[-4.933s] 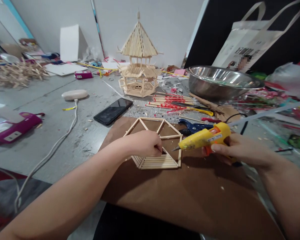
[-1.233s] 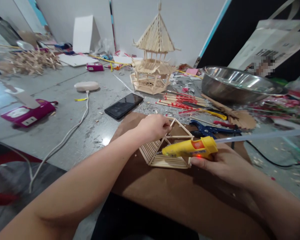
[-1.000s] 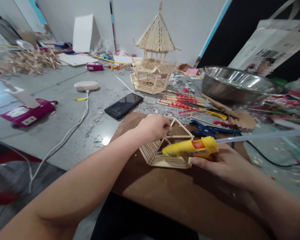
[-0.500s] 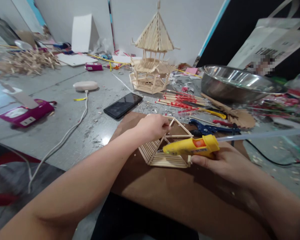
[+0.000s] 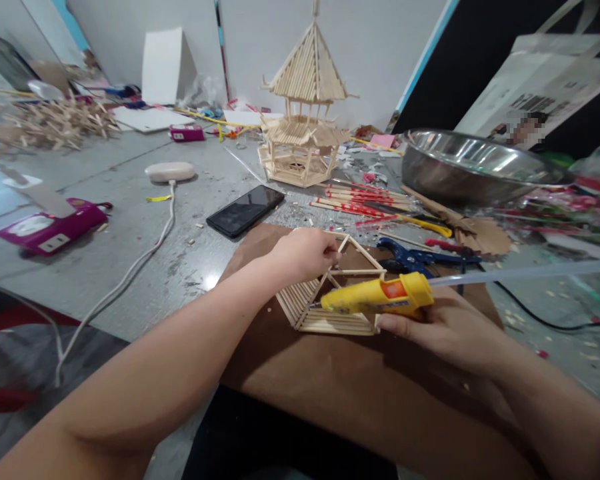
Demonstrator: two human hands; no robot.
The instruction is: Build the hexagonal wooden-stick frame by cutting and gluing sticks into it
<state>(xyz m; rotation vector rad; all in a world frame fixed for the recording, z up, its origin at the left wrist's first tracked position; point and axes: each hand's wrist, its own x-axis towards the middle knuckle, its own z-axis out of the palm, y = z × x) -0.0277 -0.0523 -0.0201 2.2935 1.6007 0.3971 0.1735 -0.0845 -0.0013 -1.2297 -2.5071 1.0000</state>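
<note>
A yellow hot glue gun [image 5: 375,295] is in my right hand [image 5: 443,320], its nozzle pointing left at a rib of a six-sided wooden stick frame [image 5: 337,323]. A clear glue stick [image 5: 525,270] runs out of its back. Closed over the middle of the frame, my left hand [image 5: 305,255] grips it near where the ribs meet; its fingertips are partly hidden. The frame's left and front panels are covered with side-by-side sticks, and its far right part shows bare ribs. It lies on a brown sheet [image 5: 300,370].
A stick pagoda [image 5: 303,147] stands behind. A phone [image 5: 245,210], red-wrapped sticks [image 5: 365,202], blue-handled cutters [image 5: 410,255] and a steel basin [image 5: 480,170] are around the sheet. To the left are a purple power strip [image 5: 53,227] and a white cable [image 5: 150,257].
My right hand has shifted the glue gun slightly left, its nozzle moving along the frame's rib. My left hand has stayed in place.
</note>
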